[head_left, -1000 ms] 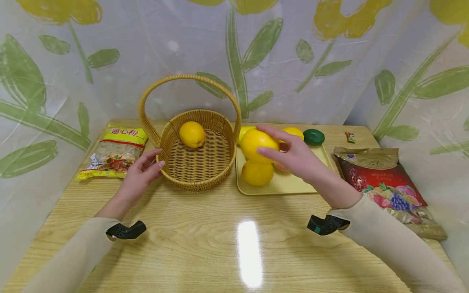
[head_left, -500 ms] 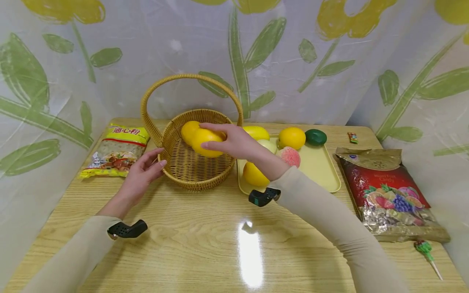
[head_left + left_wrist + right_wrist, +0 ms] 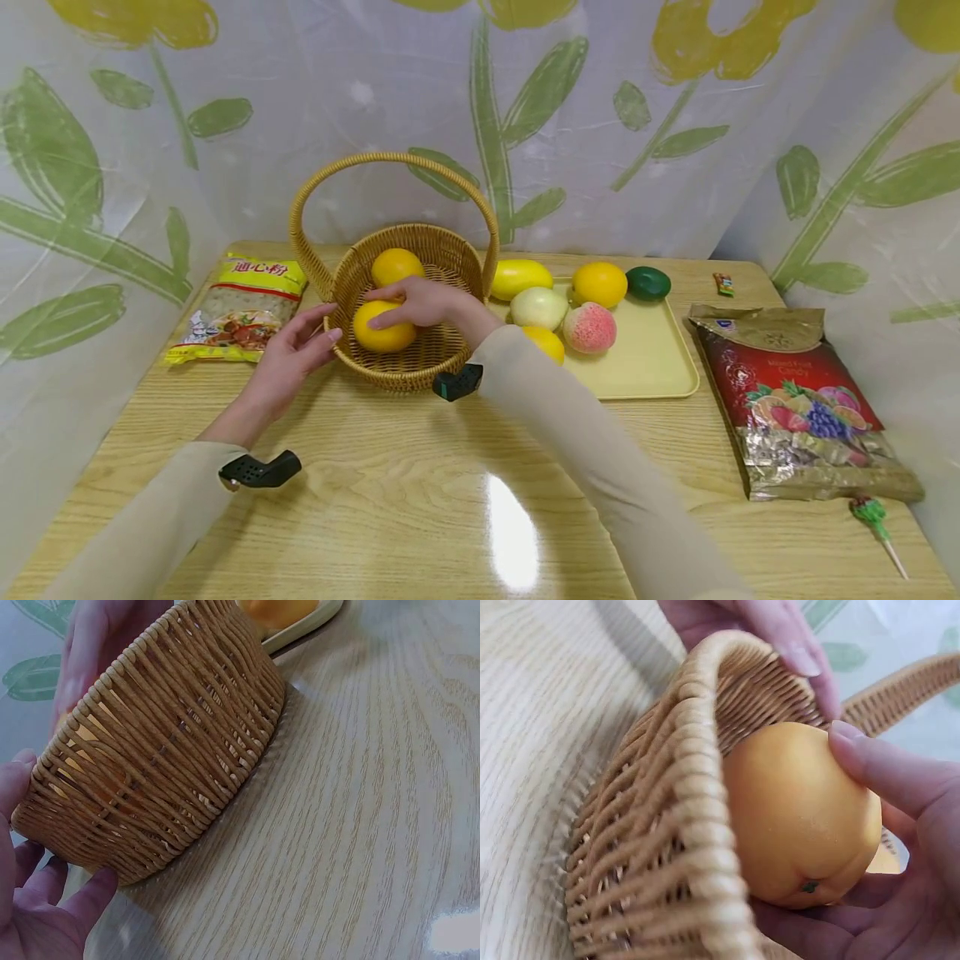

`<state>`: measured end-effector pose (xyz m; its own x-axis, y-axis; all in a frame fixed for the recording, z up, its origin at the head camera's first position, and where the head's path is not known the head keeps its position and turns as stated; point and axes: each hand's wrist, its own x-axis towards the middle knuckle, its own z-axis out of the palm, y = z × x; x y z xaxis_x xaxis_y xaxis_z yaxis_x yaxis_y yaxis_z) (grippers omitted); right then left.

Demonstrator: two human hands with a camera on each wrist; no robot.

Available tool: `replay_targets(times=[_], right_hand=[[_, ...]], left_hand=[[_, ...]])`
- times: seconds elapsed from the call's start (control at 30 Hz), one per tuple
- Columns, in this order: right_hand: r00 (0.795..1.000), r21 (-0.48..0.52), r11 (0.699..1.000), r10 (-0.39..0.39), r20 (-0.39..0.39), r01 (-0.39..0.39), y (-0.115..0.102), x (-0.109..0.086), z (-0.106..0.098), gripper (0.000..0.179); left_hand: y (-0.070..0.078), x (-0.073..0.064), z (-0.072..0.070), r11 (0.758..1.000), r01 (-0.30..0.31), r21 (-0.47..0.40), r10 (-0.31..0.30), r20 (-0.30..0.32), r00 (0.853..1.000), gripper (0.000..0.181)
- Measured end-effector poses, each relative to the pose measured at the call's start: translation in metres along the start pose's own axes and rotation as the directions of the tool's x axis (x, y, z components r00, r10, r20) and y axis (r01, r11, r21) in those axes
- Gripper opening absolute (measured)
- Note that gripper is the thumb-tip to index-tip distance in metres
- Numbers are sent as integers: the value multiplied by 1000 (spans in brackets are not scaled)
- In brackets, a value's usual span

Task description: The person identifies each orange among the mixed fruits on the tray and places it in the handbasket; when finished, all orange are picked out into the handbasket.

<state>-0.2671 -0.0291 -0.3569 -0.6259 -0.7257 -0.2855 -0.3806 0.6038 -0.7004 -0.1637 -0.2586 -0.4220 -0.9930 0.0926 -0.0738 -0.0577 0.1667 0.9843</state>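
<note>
My right hand grips an orange inside the wicker basket. In the right wrist view, the thumb lies on the upper side of this orange and the fingers curl beneath it. Behind it in the basket sits a second orange. My left hand holds the basket at its left side. The left wrist view has that thumb at the rim and the fingers against the woven outer wall. The tall handle arches overhead.
Right of the basket, a yellow tray bears a yellow mango-like fruit, a pale green fruit, a peach, oranges and a dark green fruit. Pasta bag left; candy bag and lollipop right.
My right hand has carried the orange leftward from above the tray, then down into the basket in front of the other orange. The left hand has stayed on the basket.
</note>
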Motion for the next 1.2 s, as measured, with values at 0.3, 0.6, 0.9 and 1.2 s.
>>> replay_targets(times=[0.3, 0.6, 0.9, 1.2], right_hand=[[995, 31, 998, 55, -87, -52, -2, 13, 7, 60], [992, 94, 994, 58, -116, -47, -6, 15, 12, 57], [998, -33, 998, 61, -25, -62, -8, 15, 8, 68], [1000, -51, 998, 28, -13, -29, -6, 18, 12, 69]], left_hand=[[3, 0, 1, 1000, 5, 2, -5, 5, 1000, 63], [4, 0, 2, 1000, 7, -17, -7, 9, 1000, 62], [3, -1, 1, 1000, 15, 12, -15, -3, 1000, 63], [3, -1, 1, 1000, 21, 13, -21, 3, 1000, 63]])
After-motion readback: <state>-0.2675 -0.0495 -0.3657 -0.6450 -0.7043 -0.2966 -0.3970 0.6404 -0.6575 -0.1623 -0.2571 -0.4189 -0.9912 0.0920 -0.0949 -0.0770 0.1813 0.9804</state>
